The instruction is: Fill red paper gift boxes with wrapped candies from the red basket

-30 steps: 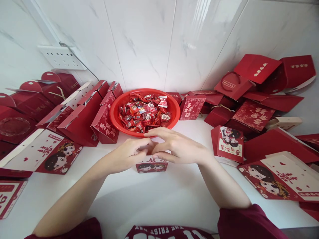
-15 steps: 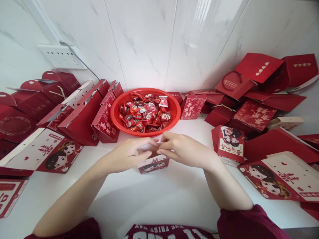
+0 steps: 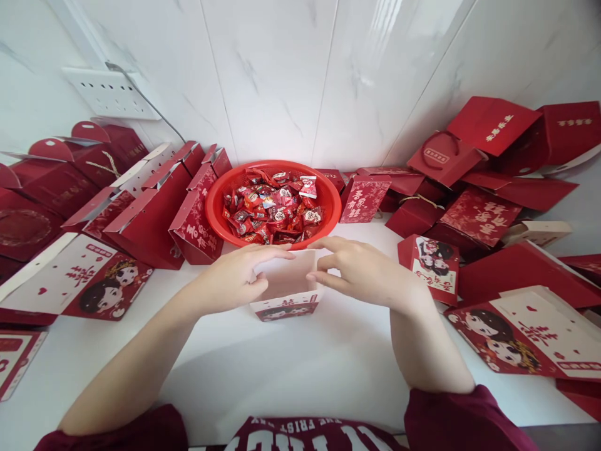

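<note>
A small red and white gift box point(image 3: 286, 307) stands on the white table in front of me. Its top is spread open, and the pale inside shows nothing in it. My left hand point(image 3: 232, 275) reaches along the box's left rim with thumb and forefinger apart. At the right rim, my right hand point(image 3: 361, 272) also has its fingers spread, the thumb tip near or against the inner wall. Just behind the box is a red plastic basket point(image 3: 213, 216) filled with wrapped candies point(image 3: 277, 210).
Several folded-up gift boxes point(image 3: 192, 219) stand in rows at the left. A heap of red boxes point(image 3: 479, 216) fills the right side, with a flat printed box point(image 3: 530, 329) in front. A power strip point(image 3: 110, 94) with a cable is on the tiled wall point(image 3: 272, 75).
My hands have moved apart, the left one leftward and the right one slightly right. The box top between them has widened, and its inside now shows. My view has shifted a little.
</note>
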Motion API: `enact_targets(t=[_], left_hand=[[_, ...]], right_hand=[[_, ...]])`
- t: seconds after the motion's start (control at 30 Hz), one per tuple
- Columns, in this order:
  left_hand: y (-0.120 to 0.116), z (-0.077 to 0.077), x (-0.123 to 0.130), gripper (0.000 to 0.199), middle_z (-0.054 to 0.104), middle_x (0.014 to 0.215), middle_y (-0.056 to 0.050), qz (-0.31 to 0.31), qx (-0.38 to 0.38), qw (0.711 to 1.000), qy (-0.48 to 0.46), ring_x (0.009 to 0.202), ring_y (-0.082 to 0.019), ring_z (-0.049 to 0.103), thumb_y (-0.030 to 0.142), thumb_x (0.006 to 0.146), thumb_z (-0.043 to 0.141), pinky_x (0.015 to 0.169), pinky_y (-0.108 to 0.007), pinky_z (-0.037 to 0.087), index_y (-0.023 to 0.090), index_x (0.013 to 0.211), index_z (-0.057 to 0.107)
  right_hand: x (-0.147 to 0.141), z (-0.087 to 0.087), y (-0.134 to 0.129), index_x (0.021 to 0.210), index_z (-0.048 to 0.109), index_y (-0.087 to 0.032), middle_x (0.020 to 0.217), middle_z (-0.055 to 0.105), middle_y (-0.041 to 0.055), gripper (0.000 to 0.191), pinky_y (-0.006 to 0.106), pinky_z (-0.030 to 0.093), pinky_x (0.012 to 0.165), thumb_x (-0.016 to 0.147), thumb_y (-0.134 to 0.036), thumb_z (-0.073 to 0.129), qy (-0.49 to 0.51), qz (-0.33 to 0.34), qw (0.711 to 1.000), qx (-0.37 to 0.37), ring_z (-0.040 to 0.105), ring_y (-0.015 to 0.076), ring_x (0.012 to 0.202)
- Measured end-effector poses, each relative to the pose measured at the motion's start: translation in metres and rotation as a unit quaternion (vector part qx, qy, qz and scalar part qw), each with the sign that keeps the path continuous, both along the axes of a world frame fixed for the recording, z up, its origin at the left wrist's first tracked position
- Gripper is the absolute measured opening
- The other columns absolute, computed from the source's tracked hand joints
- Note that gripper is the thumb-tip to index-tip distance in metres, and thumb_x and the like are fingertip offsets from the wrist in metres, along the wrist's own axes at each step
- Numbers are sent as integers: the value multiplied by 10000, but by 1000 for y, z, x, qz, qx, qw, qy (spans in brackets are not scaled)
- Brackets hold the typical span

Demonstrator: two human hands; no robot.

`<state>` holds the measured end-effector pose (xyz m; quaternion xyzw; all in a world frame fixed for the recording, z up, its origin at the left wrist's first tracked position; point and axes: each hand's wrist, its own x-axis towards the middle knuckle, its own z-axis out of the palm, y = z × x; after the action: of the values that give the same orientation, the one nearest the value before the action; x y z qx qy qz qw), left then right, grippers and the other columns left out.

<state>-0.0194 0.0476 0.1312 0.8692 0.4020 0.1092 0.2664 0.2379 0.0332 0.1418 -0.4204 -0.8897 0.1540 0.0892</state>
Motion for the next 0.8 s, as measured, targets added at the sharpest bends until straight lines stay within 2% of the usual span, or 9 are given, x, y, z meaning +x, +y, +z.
enact_targets(t=[0.13, 0.27, 0.4, 0.47, 0.53, 0.6, 0.67, 0.73, 0.8], left_hand=[[11, 0, -6, 769, 423, 1545, 66, -76, -29, 997, -3, 1396, -237, 440, 33, 723, 487, 1162, -375, 371, 374, 1412, 497], [12, -2, -5, 836, 417, 1551, 52, -87, -11, 996, 1, 1410, -240, 423, -2, 689, 465, 1191, -397, 339, 355, 1445, 457], [11, -2, -4, 893, 409, 1556, 41, -103, -20, 994, -10, 1422, -228, 404, -27, 671, 454, 1199, -404, 333, 349, 1479, 401], [11, -2, -4, 883, 391, 1564, 46, -104, -24, 994, -14, 1425, -221, 398, -23, 683, 460, 1198, -396, 335, 357, 1478, 399], [11, -3, -4, 868, 388, 1565, 49, -102, -25, 994, -18, 1426, -220, 395, -11, 697, 477, 1195, -386, 341, 365, 1476, 401], [10, -3, -5, 865, 391, 1563, 51, -102, -27, 994, -22, 1429, -220, 391, 1, 712, 493, 1194, -378, 341, 374, 1485, 388], [10, -4, -6, 869, 389, 1564, 55, -102, -29, 994, -23, 1433, -219, 386, 11, 730, 504, 1197, -375, 336, 390, 1499, 359], [10, -5, -7, 860, 378, 1570, 55, -98, -30, 994, -23, 1434, -223, 385, 27, 755, 514, 1197, -380, 333, 402, 1508, 338], [10, -5, -8, 832, 374, 1574, 44, -98, -30, 994, -24, 1434, -231, 386, 56, 786, 533, 1191, -383, 341, 402, 1514, 327]], right_hand=[[9, 1, 7, 793, 748, -208, 1075, 686, 83, 388, 351, 480, 773, 994, -401, 478, 0, 10, 999, -46, 658, 225, 899], [15, 5, 28, 910, 746, -211, 1115, 699, 67, 292, 325, 493, 828, 981, -361, 506, 65, 57, 993, -85, 661, 199, 941], [8, -3, 73, 1110, 689, -206, 1152, 706, 54, 252, 314, 497, 881, 957, -290, 507, 159, -11, 985, -67, 653, 177, 1028], [-5, -11, 97, 1044, 718, -190, 1061, 738, 59, 235, 320, 506, 833, 924, -285, 540, 88, 15, 991, -102, 674, 190, 950], [-23, -18, 117, 969, 755, -201, 1015, 757, 50, 252, 322, 508, 795, 924, -312, 534, -5, 87, 984, -156, 688, 200, 889], [-39, -25, 132, 986, 771, -231, 1079, 755, 34, 261, 331, 504, 843, 926, -326, 535, -48, 124, 973, -191, 697, 214, 939], [-49, -31, 140, 1128, 738, -244, 1249, 699, 38, 288, 359, 477, 955, 922, -307, 548, -47, 112, 974, -193, 664, 244, 1098], [-53, -37, 144, 1324, 621, -224, 1425, 576, 66, 404, 390, 420, 1060, 934, -265, 523, -28, 82, 981, -176, 573, 260, 1262], [-51, -45, 147, 1449, 482, -188, 1505, 484, 91, 488, 384, 375, 1114, 962, -223, 458, -6, 58, 985, -164, 501, 237, 1344]])
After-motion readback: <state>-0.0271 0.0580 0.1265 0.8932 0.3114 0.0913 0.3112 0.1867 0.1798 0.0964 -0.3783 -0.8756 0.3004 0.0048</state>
